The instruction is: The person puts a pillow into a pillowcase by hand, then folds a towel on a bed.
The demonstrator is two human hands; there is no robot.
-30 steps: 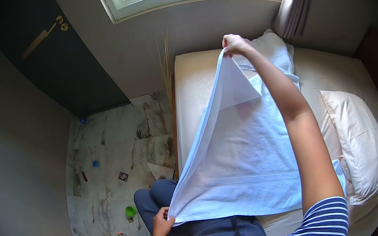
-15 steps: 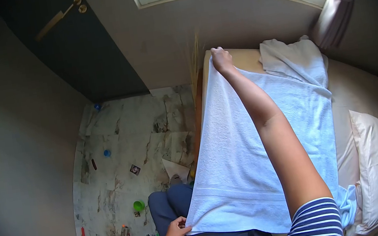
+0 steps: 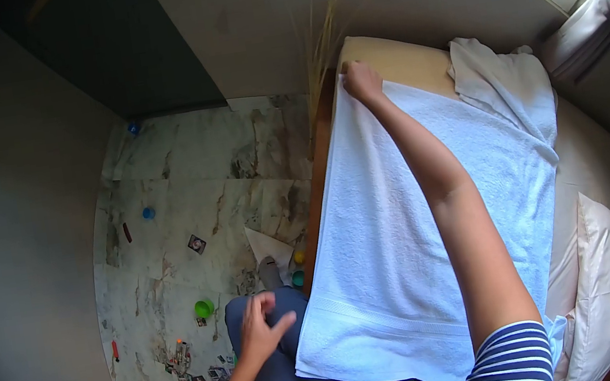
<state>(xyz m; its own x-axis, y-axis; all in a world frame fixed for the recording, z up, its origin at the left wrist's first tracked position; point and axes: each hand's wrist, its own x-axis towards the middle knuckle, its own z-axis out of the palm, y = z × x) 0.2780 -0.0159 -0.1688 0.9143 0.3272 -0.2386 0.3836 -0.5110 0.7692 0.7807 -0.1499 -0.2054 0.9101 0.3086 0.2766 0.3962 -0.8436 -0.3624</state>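
Observation:
A light blue towel (image 3: pixel 398 232) lies spread over the bed, its near edge hanging toward my lap. My right hand (image 3: pixel 363 82), arm stretched out across the cloth, is closed on the towel's far left corner. Off the towel's near left corner, above my knee, my left hand (image 3: pixel 261 329) is open with thumb and fingers apart, holding nothing. A crumpled greyish-white cloth (image 3: pixel 506 85) sits at the far side of the bed, partly beside the towel.
A cream pillow (image 3: pixel 600 288) rests on the bed's right. On the marbled floor (image 3: pixel 198 159) are a green cup (image 3: pixel 204 309), a blue cup (image 3: pixel 148 213), a small picture card (image 3: pixel 196 244) and scattered cards. A dark door (image 3: pixel 111 54) stands at the back left.
My left hand has let go of the towel's near corner and lifted away, its fingers opening. My right hand still grips the far corner, now lower against the bed. The view has shifted.

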